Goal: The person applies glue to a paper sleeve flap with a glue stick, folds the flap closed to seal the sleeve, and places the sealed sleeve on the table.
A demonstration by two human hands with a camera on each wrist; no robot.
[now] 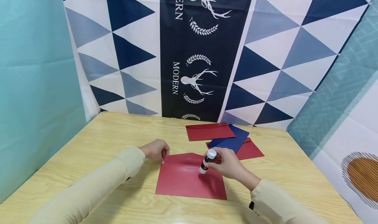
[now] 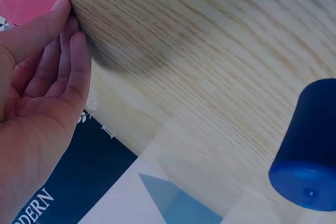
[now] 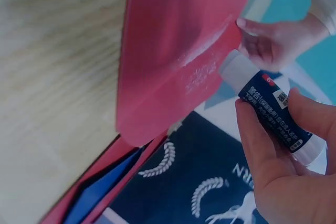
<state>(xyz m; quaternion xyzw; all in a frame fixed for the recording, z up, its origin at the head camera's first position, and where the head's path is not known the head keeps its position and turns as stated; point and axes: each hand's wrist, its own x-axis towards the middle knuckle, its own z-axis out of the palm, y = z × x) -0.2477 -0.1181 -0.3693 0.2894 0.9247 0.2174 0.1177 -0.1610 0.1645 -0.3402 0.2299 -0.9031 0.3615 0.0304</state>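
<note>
A red envelope lies on the table with its flap spread open at the far side. Whitish glue streaks show along the flap's fold and on the flap. My left hand pinches the envelope's left edge near the flap, thumb on top, as the left wrist view also shows. In my right hand is a white and dark-blue glue stick, gripped between thumb and fingers. It tilts over the right part of the envelope, white lower end down; whether it touches the paper I cannot tell.
Behind the right hand, a red envelope, a blue envelope and another red envelope overlap on the wooden table. A patterned curtain hangs behind. A dark-blue rounded object, kind unclear, looms in the left wrist view.
</note>
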